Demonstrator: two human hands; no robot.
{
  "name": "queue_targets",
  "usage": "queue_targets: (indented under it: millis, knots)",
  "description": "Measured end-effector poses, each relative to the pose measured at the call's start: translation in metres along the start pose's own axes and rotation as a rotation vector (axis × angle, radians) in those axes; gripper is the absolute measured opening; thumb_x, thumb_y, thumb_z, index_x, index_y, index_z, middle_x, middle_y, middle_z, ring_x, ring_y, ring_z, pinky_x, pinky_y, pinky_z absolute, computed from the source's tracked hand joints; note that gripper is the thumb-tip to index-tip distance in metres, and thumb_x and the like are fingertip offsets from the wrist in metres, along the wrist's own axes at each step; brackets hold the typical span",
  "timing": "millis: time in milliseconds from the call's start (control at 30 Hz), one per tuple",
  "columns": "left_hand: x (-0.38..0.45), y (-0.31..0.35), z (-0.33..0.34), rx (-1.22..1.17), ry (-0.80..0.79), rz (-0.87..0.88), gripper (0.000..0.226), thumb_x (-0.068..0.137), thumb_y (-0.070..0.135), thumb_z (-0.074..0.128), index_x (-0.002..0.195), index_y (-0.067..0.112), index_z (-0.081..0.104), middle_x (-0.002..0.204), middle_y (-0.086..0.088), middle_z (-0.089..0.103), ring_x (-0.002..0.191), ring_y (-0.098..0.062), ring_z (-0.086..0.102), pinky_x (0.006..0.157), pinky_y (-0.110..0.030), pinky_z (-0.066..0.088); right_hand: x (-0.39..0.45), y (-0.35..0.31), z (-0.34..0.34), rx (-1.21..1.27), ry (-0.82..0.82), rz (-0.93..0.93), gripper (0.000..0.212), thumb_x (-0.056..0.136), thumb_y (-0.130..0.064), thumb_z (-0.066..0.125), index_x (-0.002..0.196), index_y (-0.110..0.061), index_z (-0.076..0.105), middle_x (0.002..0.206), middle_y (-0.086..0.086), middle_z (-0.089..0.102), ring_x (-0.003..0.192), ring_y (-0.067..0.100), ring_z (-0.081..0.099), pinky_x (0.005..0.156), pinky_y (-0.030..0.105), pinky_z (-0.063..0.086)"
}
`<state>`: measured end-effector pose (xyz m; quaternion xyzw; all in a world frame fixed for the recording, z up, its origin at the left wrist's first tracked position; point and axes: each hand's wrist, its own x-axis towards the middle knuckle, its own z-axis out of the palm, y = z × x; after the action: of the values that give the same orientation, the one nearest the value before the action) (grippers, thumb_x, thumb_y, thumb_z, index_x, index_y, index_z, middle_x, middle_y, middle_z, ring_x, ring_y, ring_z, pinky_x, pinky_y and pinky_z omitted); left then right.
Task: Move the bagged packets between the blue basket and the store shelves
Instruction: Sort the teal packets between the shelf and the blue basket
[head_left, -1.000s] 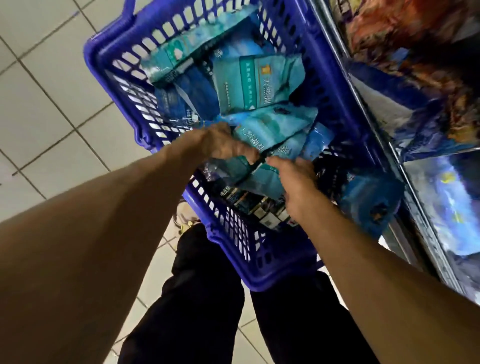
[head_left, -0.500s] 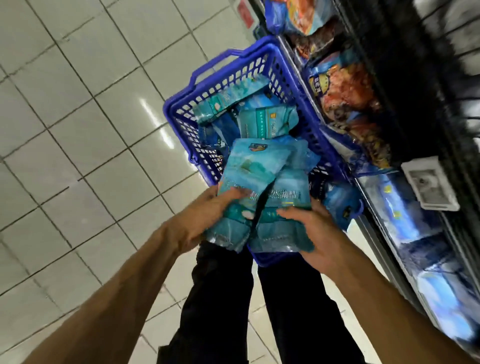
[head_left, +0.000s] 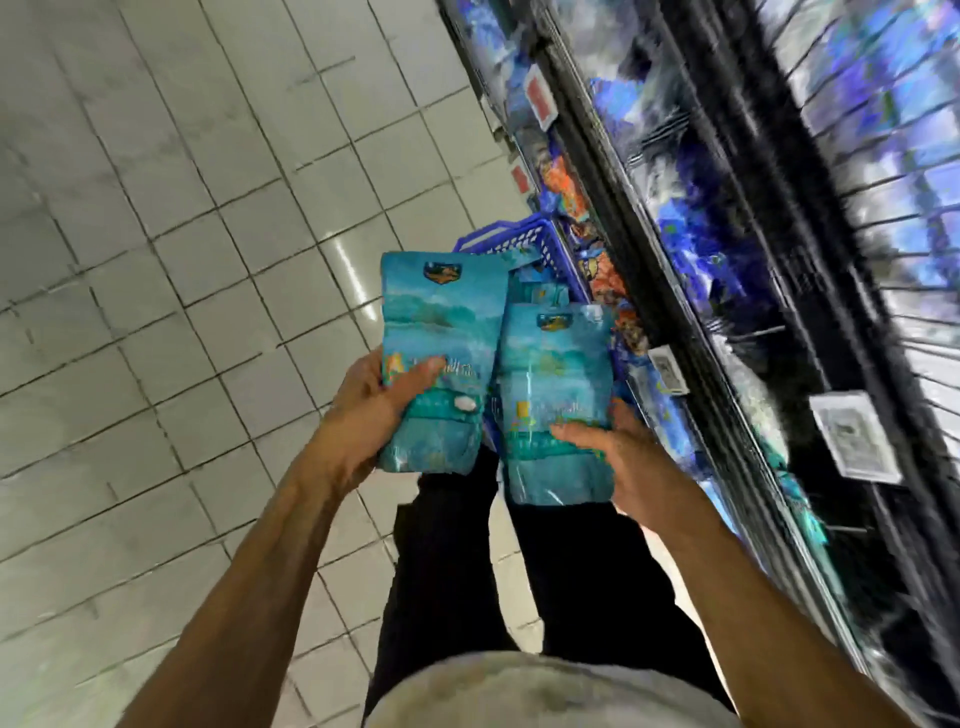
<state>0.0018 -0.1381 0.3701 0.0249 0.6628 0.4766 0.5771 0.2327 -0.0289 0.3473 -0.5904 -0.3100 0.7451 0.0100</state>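
Two teal bagged packets are held upright in front of me. My left hand (head_left: 371, 415) grips the left packet (head_left: 441, 332) near its lower half, thumb across the front. My right hand (head_left: 618, 457) grips the right packet (head_left: 556, 379) from its right side, thumb on the front. The blue basket (head_left: 524, 241) stands on the floor beyond the packets, mostly hidden behind them, with more teal packets inside. The store shelves (head_left: 753, 260) run along the right side, blurred.
White floor tiles (head_left: 182, 260) spread to the left. Shelf edges carry price tags (head_left: 854, 441), and blue and orange bags (head_left: 602, 270) fill the lower shelf beside the basket. My dark trousers (head_left: 467, 571) show below the packets.
Both hands lifted the two packets up out of the basket to chest height. The view swung up and away from the basket toward the shelves.
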Motion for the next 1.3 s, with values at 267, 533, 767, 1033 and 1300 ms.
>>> queue_targets:
  millis: [267,533,767,1033,1300]
  knots:
    - [-0.113,0.069,0.022,0.053,0.051,0.169,0.06,0.058,0.031,0.089,0.112,0.015,0.069,0.105,-0.006,0.078,0.093,-0.025,0.076,0.073,-0.036,0.063,-0.113,-0.049,0.013,0.07,-0.008,-0.262,0.053,0.078,-0.008,0.082,0.126,-0.021,0.065,0.117,0.008,0.075,0.108,0.029,0.071,0.093,0.053,0.057]
    - [-0.144,0.112,0.069,0.038,-0.056,0.284,0.068,0.057,0.036,0.091,0.118,0.017,0.066,0.109,-0.006,0.077,0.096,-0.027,0.076,0.07,-0.038,0.062,-0.181,-0.064,-0.002,0.248,0.029,-0.447,0.054,0.068,-0.017,0.09,0.117,-0.029,0.069,0.113,0.007,0.076,0.1,0.029,0.075,0.079,0.05,0.062]
    - [-0.132,0.141,0.09,0.158,-0.261,0.329,0.056,0.063,0.039,0.087,0.114,0.024,0.069,0.112,-0.007,0.077,0.096,-0.028,0.076,0.071,-0.04,0.063,-0.212,-0.038,-0.014,0.518,0.252,-0.555,0.04,0.06,-0.028,0.086,0.1,-0.028,0.078,0.1,0.005,0.079,0.085,0.021,0.077,0.063,0.032,0.061]
    - [-0.129,0.139,0.133,0.539,-0.662,0.253,0.043,0.071,0.026,0.082,0.112,0.019,0.071,0.106,-0.008,0.078,0.092,-0.028,0.076,0.067,-0.039,0.063,-0.257,0.05,0.005,0.926,0.604,-0.619,0.054,0.053,-0.023,0.091,0.104,-0.016,0.075,0.101,0.013,0.078,0.085,0.029,0.077,0.062,0.038,0.061]
    - [-0.178,0.079,0.204,0.816,-1.038,0.181,0.05,0.064,0.034,0.087,0.111,0.025,0.073,0.104,-0.005,0.079,0.09,-0.028,0.077,0.063,-0.039,0.062,-0.328,0.146,0.028,1.244,0.947,-0.677,0.042,0.065,-0.023,0.087,0.104,-0.015,0.076,0.102,0.015,0.078,0.087,0.034,0.077,0.064,0.04,0.062]
